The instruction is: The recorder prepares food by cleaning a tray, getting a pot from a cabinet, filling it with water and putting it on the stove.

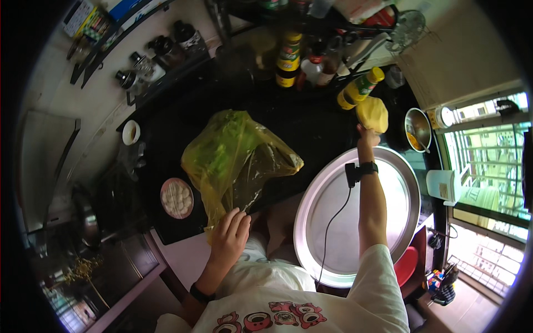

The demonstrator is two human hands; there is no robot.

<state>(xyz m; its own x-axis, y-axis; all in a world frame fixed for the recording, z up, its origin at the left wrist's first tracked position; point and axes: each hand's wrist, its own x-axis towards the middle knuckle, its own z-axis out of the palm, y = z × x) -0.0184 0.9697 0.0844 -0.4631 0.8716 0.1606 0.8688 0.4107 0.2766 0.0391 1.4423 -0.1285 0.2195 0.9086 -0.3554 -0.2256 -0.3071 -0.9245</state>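
Observation:
A translucent yellow plastic bag (pixel 266 160) with green leafy vegetables (pixel 222 145) inside lies on the black countertop (pixel 316 125). My left hand (pixel 231 231) is at its near end, where the creases converge under my fingers; the thumb is hidden. My right arm reaches across a large round metal tray (pixel 329 233). At its far side, my right hand (pixel 369 136) grips a pale yellow, rounded object (pixel 373 114), whose exact kind I cannot tell. Just beyond it stands a yellow-capped sauce bottle (pixel 358 89), tilted in this view.
A pink dish (pixel 177 198) of pale round pieces under clear wrap sits left of the bag. Farther left is a small white bowl (pixel 131 132). More bottles (pixel 288 62) line the back. A metal bowl (pixel 417 129) with a spoon stands right, near a barred window (pixel 487 154).

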